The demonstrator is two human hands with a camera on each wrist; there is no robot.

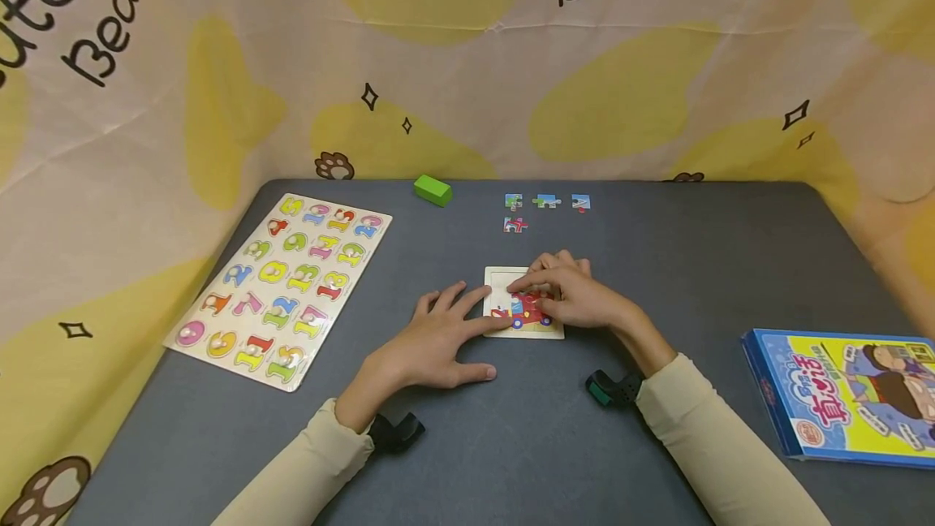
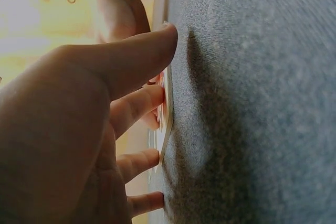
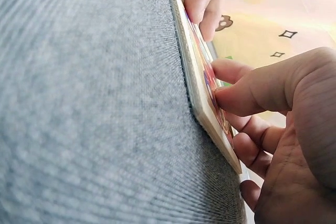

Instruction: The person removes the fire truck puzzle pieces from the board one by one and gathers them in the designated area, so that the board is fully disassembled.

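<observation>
A small pale puzzle board (image 1: 544, 333) with a red vehicle picture (image 1: 520, 308) lies flat on the table between the hands. My left hand (image 1: 438, 339) is spread, its index and middle fingertips resting on the board's left side; its thumb is off the board. From the right, my right hand (image 1: 573, 295) reaches over the board, with index fingertip and thumb touching the picture a little apart. In the right wrist view its other fingers (image 3: 252, 150) bend beside the board's edge (image 3: 210, 124). No piece is visibly raised, and the hand hides the picture's upper right part.
Several loose jigsaw pieces (image 1: 546, 201) lie beyond the board, near a green block (image 1: 433, 191) at the back edge. To the left is a number board (image 1: 281, 291). A blue and yellow box (image 1: 840, 396) sits at the right. A patterned cloth (image 1: 467, 63) hangs behind the table.
</observation>
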